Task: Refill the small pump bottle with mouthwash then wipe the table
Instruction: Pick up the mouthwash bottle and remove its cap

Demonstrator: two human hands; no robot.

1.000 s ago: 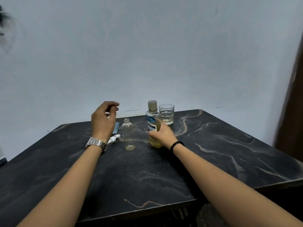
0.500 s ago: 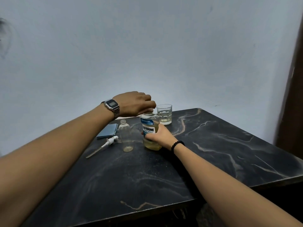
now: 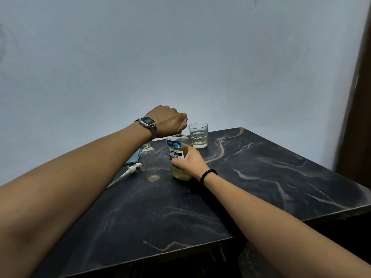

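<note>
The left hand point(image 3: 169, 122) is seen curled down over the cap of the mouthwash bottle point(image 3: 178, 156), fingers wrapped round the top, so the cap itself is hidden. The right hand point(image 3: 189, 162) is clamped round the bottle's lower body, thumb across the label, and the base is kept planted on the table point(image 3: 261, 177). An unscrewing step is suggested by this two-handed hold, though no turn can be read from one look.

Just to the bottle's left the small pump bottle point(image 3: 150, 163) is found, upright, neck open, only a thin yellowish film at the bottom. Its pump head point(image 3: 133, 169) is laid on the tabletop beside it, tube trailing toward the near edge. A blue cloth point(image 3: 135, 157) is partly hidden behind the left forearm. Behind the mouthwash bottle a glass point(image 3: 198, 135) is stood, a little pale liquid in it.

Now the handling. The mouthwash bottle is judged about half full, so moderate weight is expected, shifting as it tips. Smooth plastic, likely slick if wetted; it is best taken around the labelled waist. The small bottle looks light and narrow-based, easily knocked over, and its mouth is tight, so a slow pour is called for while it is steadied low on its body. The glass is close enough to be clipped by a careless elbow. Wiping is not yet begun.
</note>
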